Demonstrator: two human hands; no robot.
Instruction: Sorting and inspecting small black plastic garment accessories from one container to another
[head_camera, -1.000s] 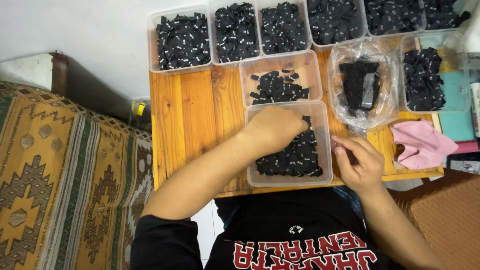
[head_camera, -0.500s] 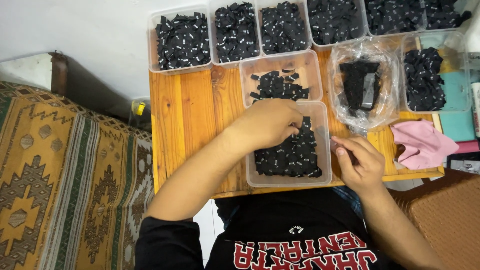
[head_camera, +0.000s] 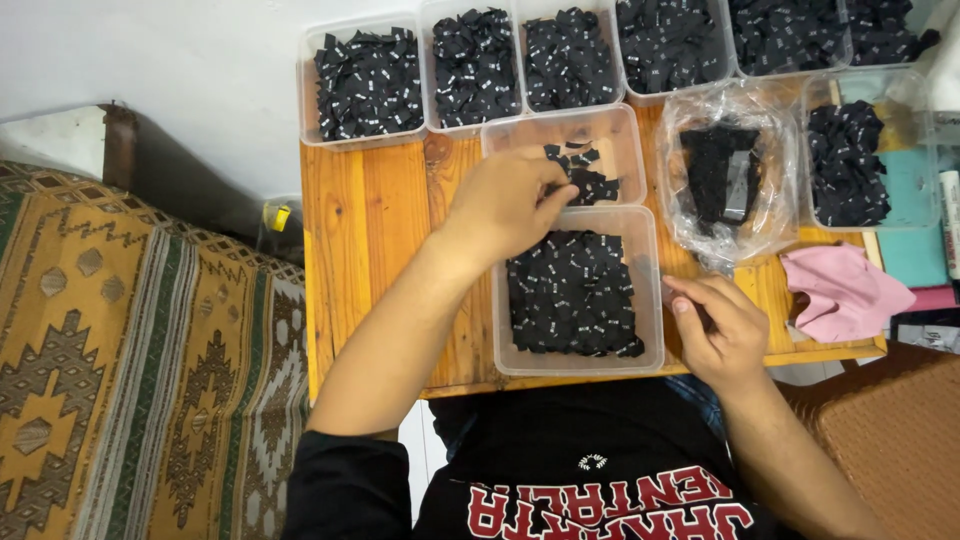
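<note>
Since before, left hand (head_camera: 505, 205) moved up from the near tub (head_camera: 648, 290) to the middle tub (head_camera: 610, 125), fingers pinched on black labels (head_camera: 585, 180); right hand (head_camera: 715, 325), half-closed at lower right, grip unclear.

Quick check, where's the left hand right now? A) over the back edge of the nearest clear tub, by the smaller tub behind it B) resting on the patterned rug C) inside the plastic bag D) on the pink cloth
A: the left hand hangs over the far edge of the nearest tub, its fingers reaching the black pieces in the smaller tub behind.
</note>
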